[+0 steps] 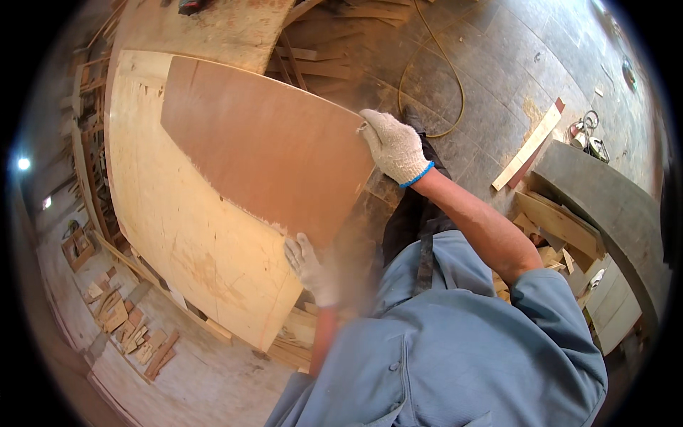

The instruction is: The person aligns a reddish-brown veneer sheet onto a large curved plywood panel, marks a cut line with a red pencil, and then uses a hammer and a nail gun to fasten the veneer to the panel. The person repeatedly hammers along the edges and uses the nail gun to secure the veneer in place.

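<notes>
A reddish-brown plywood sheet lies over a larger pale plywood sheet on the left. Its long edge toward the pale sheet looks rough and splintered. My right hand, in a white knitted glove with a blue cuff, is closed on the brown sheet's far right corner, thumb on top. At the near corner my left hand, also in a white glove, has its fingers at the sheet's edge; some blur softens them. The undersides of both grips are hidden.
Another wood sheet lies at the far end. A yellow hose loops over the tiled floor. Wood strips and a corded tool lie right, near a curved grey panel. Offcuts are scattered at lower left.
</notes>
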{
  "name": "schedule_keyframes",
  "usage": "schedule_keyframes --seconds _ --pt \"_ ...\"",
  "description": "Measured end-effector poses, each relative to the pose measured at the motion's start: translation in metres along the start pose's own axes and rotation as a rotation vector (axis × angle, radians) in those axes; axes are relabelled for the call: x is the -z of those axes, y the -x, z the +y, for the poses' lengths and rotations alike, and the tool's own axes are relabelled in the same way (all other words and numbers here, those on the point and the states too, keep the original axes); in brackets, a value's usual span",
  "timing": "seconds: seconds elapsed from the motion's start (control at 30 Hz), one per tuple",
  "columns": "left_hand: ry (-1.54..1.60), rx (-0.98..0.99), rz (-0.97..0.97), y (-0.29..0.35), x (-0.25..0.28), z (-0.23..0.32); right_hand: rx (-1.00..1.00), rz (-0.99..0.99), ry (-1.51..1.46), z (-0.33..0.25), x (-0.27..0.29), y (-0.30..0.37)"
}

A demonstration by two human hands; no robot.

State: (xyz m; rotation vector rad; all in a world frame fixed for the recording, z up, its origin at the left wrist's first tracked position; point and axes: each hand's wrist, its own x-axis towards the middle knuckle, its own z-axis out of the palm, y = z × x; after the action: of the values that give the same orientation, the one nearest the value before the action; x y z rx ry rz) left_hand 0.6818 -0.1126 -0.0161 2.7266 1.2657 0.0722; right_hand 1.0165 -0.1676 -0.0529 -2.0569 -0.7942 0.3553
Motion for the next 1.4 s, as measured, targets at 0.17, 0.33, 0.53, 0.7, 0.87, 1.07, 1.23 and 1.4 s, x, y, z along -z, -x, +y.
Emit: schedule_keyframes --seconds 0.17,0.33,0.53,0.7,0.87,1.07,1.23,1.4 --pt "0.017 -0.006 -0.012 -0.003 -0.001 -0.004 0.011 0.02 0.025 0.002 -0.002 0.0" --pt "0.029 0.01 -0.021 0.001 0.0 -0.004 0.007 -0.036 0.033 0.001 0.001 -0.001" --pt "0.038 -0.058 -0.064 -0.006 0.004 -0.007 0.045 -0.109 0.079 0.006 0.005 -0.004" --pt "0.027 -0.065 -0.056 -0.001 0.002 -0.01 0.102 -0.167 0.086 0.015 0.014 -0.011" --pt "0.0 -0.082 -0.057 0.003 -0.002 -0.014 0.05 -0.309 0.162 0.005 0.024 -0.026" --pt "-0.024 -0.149 -0.014 -0.007 0.005 -0.014 -0.015 -0.192 0.084 -0.009 0.007 -0.024" --pt "-0.08 -0.168 0.047 -0.004 0.003 -0.011 -0.012 -0.282 0.052 -0.015 0.013 -0.029" --pt "-0.076 -0.102 -0.018 -0.008 0.012 0.0 0.063 -0.205 0.094 0.002 0.005 -0.028"
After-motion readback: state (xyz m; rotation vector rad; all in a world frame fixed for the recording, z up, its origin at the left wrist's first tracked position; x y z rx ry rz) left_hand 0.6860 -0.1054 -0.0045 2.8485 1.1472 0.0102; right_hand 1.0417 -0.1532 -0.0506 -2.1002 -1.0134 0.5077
